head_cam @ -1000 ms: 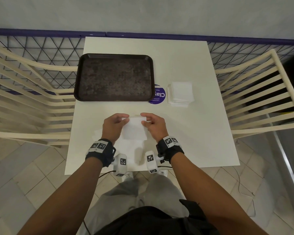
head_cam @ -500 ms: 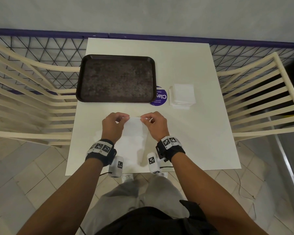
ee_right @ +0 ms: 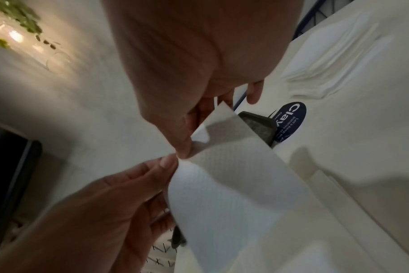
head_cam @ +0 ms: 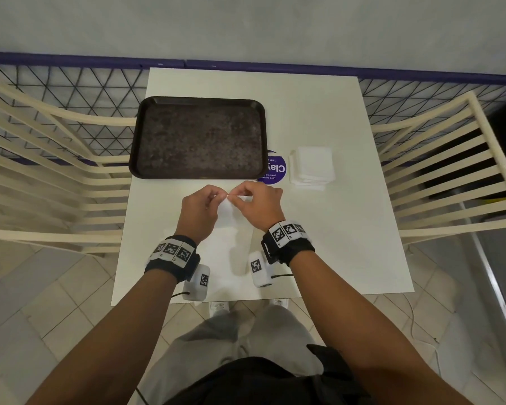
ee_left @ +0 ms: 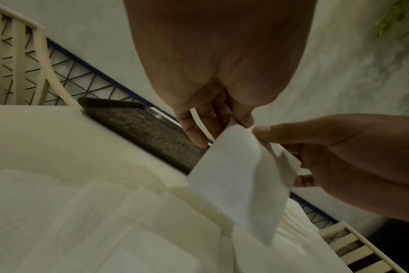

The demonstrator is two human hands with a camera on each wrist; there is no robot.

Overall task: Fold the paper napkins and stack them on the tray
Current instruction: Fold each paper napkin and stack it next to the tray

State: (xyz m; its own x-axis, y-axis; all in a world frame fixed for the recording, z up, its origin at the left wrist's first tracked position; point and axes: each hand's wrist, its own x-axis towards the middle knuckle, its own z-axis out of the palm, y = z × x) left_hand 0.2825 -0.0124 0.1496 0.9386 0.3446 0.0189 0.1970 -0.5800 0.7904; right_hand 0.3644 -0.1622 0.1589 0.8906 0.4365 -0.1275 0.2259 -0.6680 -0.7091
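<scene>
I see one white paper napkin (head_cam: 228,217) lifted off the counter, hanging loosely from its top edge, partly unfolded with a soft crease. The stack of napkins (head_cam: 311,168) sits right of the dark, speckled rectangular tray (head_cam: 197,138), which holds nothing.

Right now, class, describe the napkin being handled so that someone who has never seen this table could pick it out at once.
Start at the white table and find the dark tray on its far left part. Just nearer than the tray, the left hand and right hand pinch the top edge of one napkin. Unlike the napkin stack lying right of the tray, this one hangs lifted.
</scene>
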